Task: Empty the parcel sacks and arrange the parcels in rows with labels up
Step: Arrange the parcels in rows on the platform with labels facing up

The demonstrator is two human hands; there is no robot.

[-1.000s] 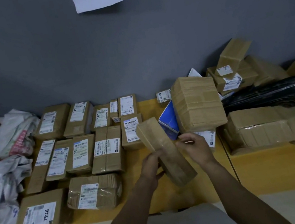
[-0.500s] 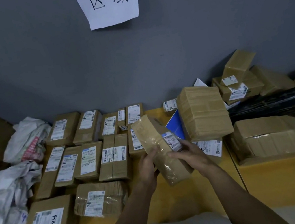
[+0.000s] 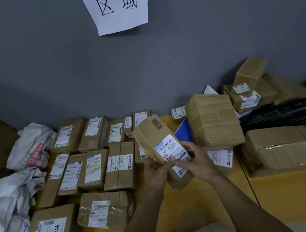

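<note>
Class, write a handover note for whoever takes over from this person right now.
Hands: left hand and right hand both grip one held parcel above the table, its label facing up.
Done: labelled rows lie left of it, labels up.
Left: set this parcel in a row; sort the jumbled pile on the right. The sacks lie crumpled at far left; contents cannot be seen.

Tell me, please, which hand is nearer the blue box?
Right. The right hand is just below the blue box in view; the left hand is farther left, past the parcel.
</note>
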